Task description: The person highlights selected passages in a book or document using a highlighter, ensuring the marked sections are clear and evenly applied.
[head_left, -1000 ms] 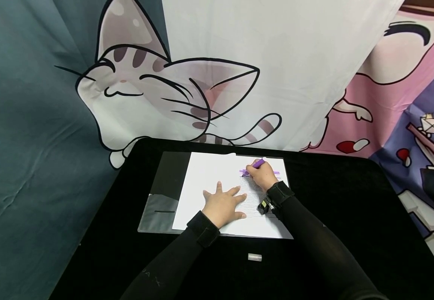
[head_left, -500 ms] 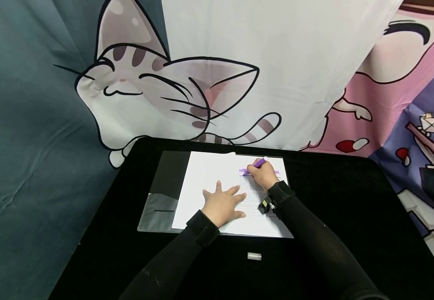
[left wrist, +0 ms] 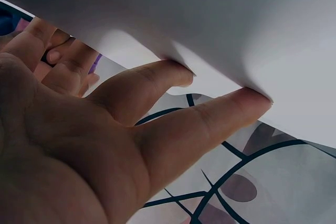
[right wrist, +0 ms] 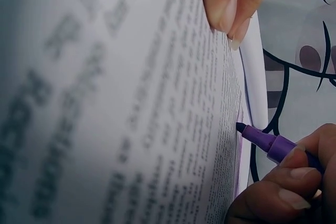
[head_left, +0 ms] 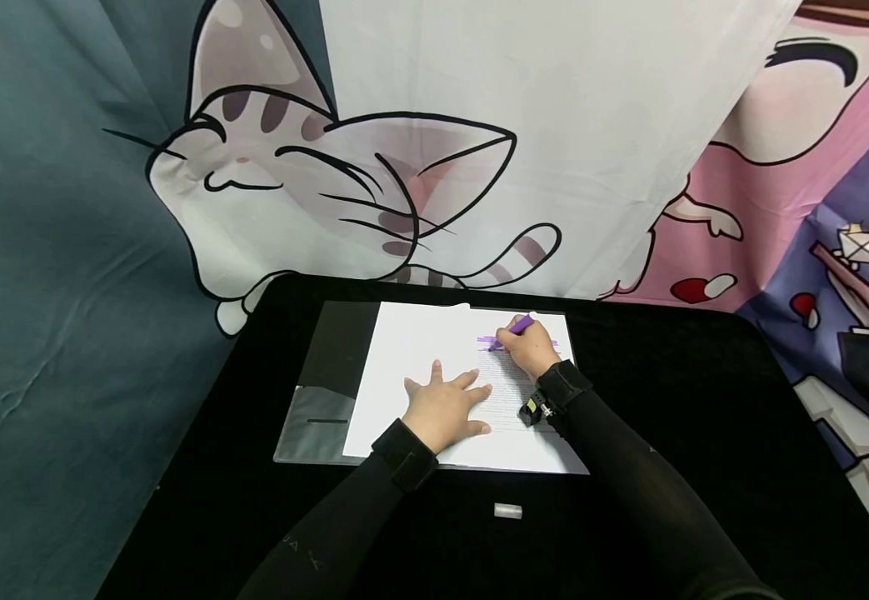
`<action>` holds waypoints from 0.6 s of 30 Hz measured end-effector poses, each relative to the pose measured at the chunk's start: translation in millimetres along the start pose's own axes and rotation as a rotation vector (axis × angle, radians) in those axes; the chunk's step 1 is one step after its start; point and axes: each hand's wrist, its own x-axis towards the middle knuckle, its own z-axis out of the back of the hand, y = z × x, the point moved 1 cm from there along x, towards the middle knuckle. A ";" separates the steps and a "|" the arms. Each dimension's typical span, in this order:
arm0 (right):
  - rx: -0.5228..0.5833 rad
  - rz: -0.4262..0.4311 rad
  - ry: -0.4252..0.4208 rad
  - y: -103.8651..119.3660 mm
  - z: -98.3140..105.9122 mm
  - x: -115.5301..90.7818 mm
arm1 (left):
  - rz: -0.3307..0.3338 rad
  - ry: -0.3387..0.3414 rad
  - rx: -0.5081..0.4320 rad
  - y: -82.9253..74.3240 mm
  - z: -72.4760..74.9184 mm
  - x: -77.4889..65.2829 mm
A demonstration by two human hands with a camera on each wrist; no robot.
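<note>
My right hand (head_left: pixel 531 350) pinches a purple highlighter (head_left: pixel 518 326), tilted, its tip at the printed text near the top of the right-hand page (head_left: pixel 509 392). Purple strokes (head_left: pixel 488 339) cross the upper lines there. In the right wrist view the dark chisel tip of the highlighter (right wrist: pixel 278 148) meets the sheet, the fingers curled round its barrel. My left hand (head_left: pixel 441 411) rests with spread fingers on the white paper (head_left: pixel 404 350), left of the printed text. The left wrist view shows its straight fingers (left wrist: pixel 205 119) with their tips against the sheet.
Under the papers lies a clear and dark folder (head_left: pixel 322 417), showing at the left. A small whitish cap-like cylinder (head_left: pixel 508 511) sits on the black table (head_left: pixel 666 375) in front of the papers. A cat-printed curtain (head_left: pixel 599 150) hangs behind the table.
The highlighter tip has slid slightly to the right along a text line, my right hand moving with it. My left hand stays spread on the paper.
</note>
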 end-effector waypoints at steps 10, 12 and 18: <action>0.008 0.047 -0.003 -22.6 3.7 20.5 | 0.002 -0.018 0.005 -0.5 2.9 -0.5; 0.031 0.055 0.003 -26.7 4.5 21.7 | 0.003 -0.018 0.003 -1.1 4.3 -2.7; 0.048 0.033 0.012 -17.0 7.9 10.5 | 0.006 -0.013 -0.006 -4.9 13.2 -10.0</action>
